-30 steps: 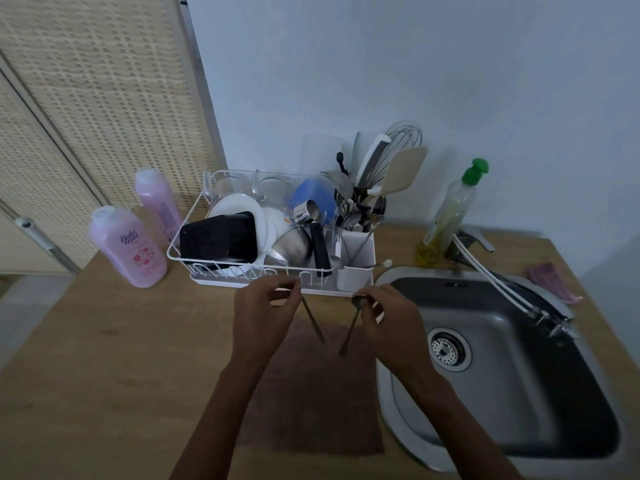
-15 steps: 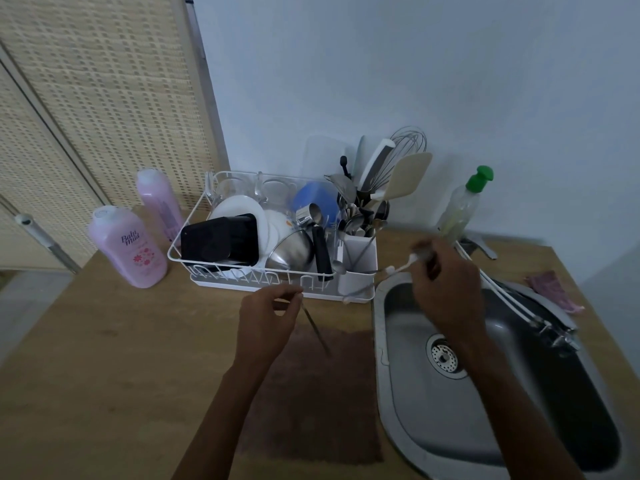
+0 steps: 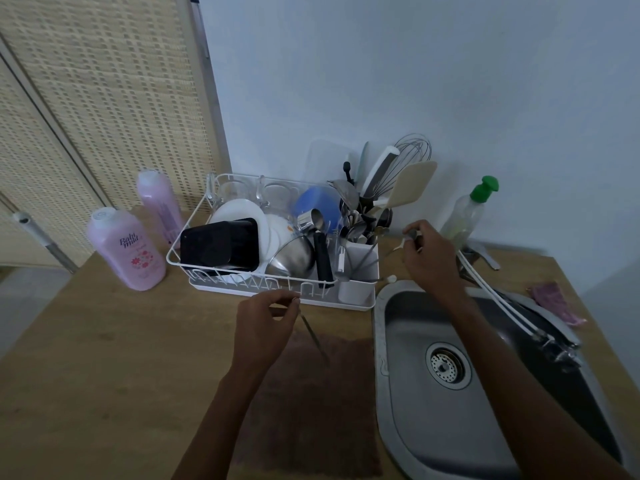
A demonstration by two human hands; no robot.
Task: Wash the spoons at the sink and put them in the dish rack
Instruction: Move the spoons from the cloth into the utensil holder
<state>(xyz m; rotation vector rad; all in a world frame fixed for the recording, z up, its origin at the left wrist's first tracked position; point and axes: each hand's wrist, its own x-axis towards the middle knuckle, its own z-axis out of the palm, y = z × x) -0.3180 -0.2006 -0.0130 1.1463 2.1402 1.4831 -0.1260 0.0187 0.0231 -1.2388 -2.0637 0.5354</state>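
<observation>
1. Left hand (image 3: pixel 266 323): thumb and fingertips pinched on upper end of spoon (image 3: pixel 313 336). Handle slanting down over brown mat (image 3: pixel 311 410), just in front of rack (image 3: pixel 180 244).
2. Right hand (image 3: pixel 429 258): fingers curled round a thin utensil (image 3: pixel 403 242), probably a second spoon, though blurred and mostly hidden. Raised between cup (image 3: pixel 360 271) and soap bottle (image 3: pixel 464 216), behind sink (image 3: pixel 379 341).
3. Step in hand, as judged: racking of right-hand piece into cup. Whether already washed, cannot tell.
4. Method advised: approach cup from above and aim for a gap among cutlery already standing there. Lower rather than drop, cup being crowded. Keep left-hand spoon clear of rack wire until its turn.
5. Rack, contents: black box (image 3: pixel 221 244), white plates (image 3: pixel 242 209), steel bowl (image 3: pixel 294 261), blue cup (image 3: pixel 318 202), glasses along back, black-handled ladle (image 3: pixel 322 258).
6. Cup, contents: spoons and forks, tightly packed.
7. Holder behind cup, mostly hidden, contents: whisk (image 3: pixel 414 150), pale spatula (image 3: pixel 412 185), other long handles.
8. Sink, contents: strainer (image 3: pixel 445 367) in drain; tap (image 3: pixel 519 317) across right side.
9. Surface (image 3: pixel 104 358), other: two pink bottles left of rack, a white-tipped tool (image 3: pixel 391 278) lying by cup, pink cloth (image 3: pixel 554 303) far right.
</observation>
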